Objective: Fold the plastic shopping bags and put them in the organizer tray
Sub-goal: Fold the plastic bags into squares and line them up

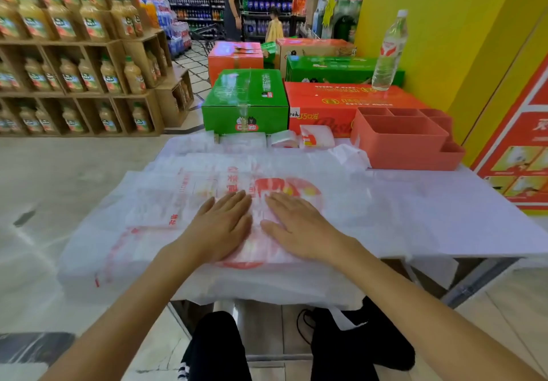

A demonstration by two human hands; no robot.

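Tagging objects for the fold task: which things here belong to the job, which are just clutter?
Job:
- white plastic shopping bag with red print, spread flat on the table
- both hands, left hand and right hand, pressing flat on it
- small folded white bags at the far edge
- coral plastic organizer tray

Clutter:
- clear plastic water bottle
- green cardboard box
- orange-red cardboard box

Red print on white plastic, coral tray behind

The shopping bag (166, 202) is translucent white with red lettering and a red-and-yellow round logo; the organizer tray (406, 140) is plain coral pink; cartons (246, 98) behind are green and orange-red; the wall (439, 24) is yellow.
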